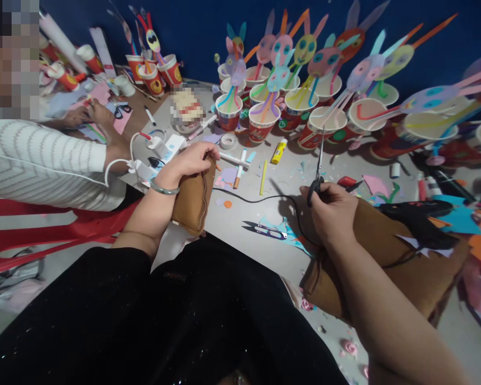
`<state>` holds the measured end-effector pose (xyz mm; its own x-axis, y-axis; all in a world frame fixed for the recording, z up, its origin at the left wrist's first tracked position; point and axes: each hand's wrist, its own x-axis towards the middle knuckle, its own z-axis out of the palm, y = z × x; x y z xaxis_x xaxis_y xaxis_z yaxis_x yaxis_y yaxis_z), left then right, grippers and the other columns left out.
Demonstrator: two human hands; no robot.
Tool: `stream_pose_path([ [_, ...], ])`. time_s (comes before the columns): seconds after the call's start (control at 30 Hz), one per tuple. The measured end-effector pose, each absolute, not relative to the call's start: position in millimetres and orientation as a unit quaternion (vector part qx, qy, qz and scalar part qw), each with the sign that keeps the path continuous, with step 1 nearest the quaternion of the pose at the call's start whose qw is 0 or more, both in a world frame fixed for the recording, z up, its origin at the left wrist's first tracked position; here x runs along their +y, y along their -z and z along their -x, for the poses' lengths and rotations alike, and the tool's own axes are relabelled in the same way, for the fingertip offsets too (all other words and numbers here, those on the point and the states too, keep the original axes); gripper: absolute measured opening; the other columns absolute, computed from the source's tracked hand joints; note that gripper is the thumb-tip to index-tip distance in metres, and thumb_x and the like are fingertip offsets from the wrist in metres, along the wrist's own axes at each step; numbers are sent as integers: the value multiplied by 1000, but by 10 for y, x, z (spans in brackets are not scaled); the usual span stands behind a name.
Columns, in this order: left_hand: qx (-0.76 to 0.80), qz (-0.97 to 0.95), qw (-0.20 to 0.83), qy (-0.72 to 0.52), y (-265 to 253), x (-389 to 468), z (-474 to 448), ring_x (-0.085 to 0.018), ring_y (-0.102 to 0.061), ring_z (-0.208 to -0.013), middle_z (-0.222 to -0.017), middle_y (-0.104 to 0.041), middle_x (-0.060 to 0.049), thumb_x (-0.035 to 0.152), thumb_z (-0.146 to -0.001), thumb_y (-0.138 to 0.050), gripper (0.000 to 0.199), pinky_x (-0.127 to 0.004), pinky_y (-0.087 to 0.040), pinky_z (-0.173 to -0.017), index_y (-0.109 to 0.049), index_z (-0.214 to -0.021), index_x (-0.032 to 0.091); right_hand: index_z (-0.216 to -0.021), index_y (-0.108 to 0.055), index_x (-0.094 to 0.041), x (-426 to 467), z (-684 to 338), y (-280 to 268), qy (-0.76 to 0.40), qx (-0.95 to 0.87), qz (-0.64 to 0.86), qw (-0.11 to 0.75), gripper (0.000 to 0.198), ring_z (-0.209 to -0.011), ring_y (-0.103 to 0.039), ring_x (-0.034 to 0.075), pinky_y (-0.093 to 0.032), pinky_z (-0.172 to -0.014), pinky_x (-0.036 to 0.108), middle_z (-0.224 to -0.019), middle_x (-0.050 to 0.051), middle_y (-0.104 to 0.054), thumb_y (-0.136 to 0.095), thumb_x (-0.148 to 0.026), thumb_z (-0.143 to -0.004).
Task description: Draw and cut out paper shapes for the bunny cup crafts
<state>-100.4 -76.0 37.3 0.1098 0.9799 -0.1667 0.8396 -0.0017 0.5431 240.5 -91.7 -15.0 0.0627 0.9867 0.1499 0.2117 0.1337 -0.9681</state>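
My right hand (334, 208) grips a pair of scissors (315, 188) by the dark handles, the narrow blades pointing up and away from me. My left hand (196, 159) has its fingers curled together at the tips, over a brown padded piece (192, 198); what they pinch, if anything, I cannot make out. Just beyond those fingertips a white stick (234, 159) lies across a white-and-brown marker (239, 170). Between my hands lie thread snips (264, 230) on blue paper scraps, and a thin black cord (260, 199). My right forearm passes over another brown padded piece (409, 272).
Red paper cups (263, 125) with paper animal-face figures line the back. A yellow glue stick (279, 151), tape roll (228, 141) and power strip (172, 147) lie nearer. A black glue-gun-like tool (419, 222) rests at right. At left, another person's hands (102, 115) work beside a red chair (56, 230).
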Motion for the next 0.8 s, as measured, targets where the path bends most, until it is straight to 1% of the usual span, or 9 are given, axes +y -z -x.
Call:
stream_pose_path([
  [0.13, 632, -731, 229, -113, -324, -757, 983, -15, -59, -83, -97, -67, -4, 8, -66, -52, 39, -26, -46, -76, -71, -99, 17, -59, -58, -23, -910, -2417, 171, -388, -567, 530, 497, 33, -57, -44, 15, -40, -58, 32, -60, -2, -53, -84, -42, -66],
  [0.23, 593, -781, 179, -84, -307, -814, 894, -18, -62, -102, -114, -65, -8, 9, -73, -53, 32, -30, -48, -93, -72, -97, 17, -59, -59, -24, -909, -2423, 172, -388, -564, 532, 498, 32, -57, -45, 15, -42, -58, 33, -60, -2, -54, -85, -41, -66],
  [0.3, 569, -810, 135, -51, -319, -888, 808, -23, -58, -119, -127, -61, -11, 10, -79, -52, 29, -36, -45, -104, -74, -96, 17, -59, -59, -24, -913, -2422, 166, -392, -563, 532, 496, 31, -57, -46, 15, -42, -59, 33, -60, -2, -54, -85, -40, -67],
  [0.4, 549, -832, 76, -9, -357, -1022, 680, -32, -46, -137, -143, -53, -15, 16, -87, -52, 26, -49, -37, -113, -76, -97, 18, -59, -58, -24, -919, -2416, 156, -393, -564, 533, 493, 33, -56, -45, 15, -42, -58, 33, -60, -2, -53, -84, -42, -67],
  [0.5, 532, -845, 46, 20, -381, -1127, 601, -36, -36, -146, -155, -44, -15, 22, -92, -52, 27, -57, -28, -118, -77, -102, 19, -57, -57, -24, -920, -2410, 155, -394, -561, 534, 496, 36, -56, -44, 15, -41, -58, 32, -58, -3, -52, -86, -44, -65],
  [0.57, 526, -849, 29, 30, -379, -1166, 584, -37, -33, -148, -158, -41, -16, 26, -95, -51, 28, -61, -24, -119, -76, -104, 19, -57, -57, -24, -919, -2407, 160, -395, -558, 535, 496, 36, -56, -43, 15, -41, -58, 33, -58, -3, -52, -86, -45, -64],
  [0.67, 524, -851, 14, 37, -362, -1190, 593, -37, -32, -148, -161, -37, -17, 28, -96, -49, 30, -63, -23, -119, -75, -105, 18, -58, -57, -24, -917, -2405, 167, -395, -558, 537, 494, 36, -56, -43, 15, -41, -58, 33, -58, -3, -52, -85, -45, -64],
  [0.8, 531, -847, 12, 35, -348, -1201, 613, -38, -33, -149, -163, -35, -15, 28, -96, -49, 30, -63, -25, -119, -76, -102, 17, -59, -58, -24, -918, -2407, 173, -396, -555, 539, 494, 35, -56, -43, 14, -41, -58, 32, -59, -3, -53, -85, -45, -65],
])
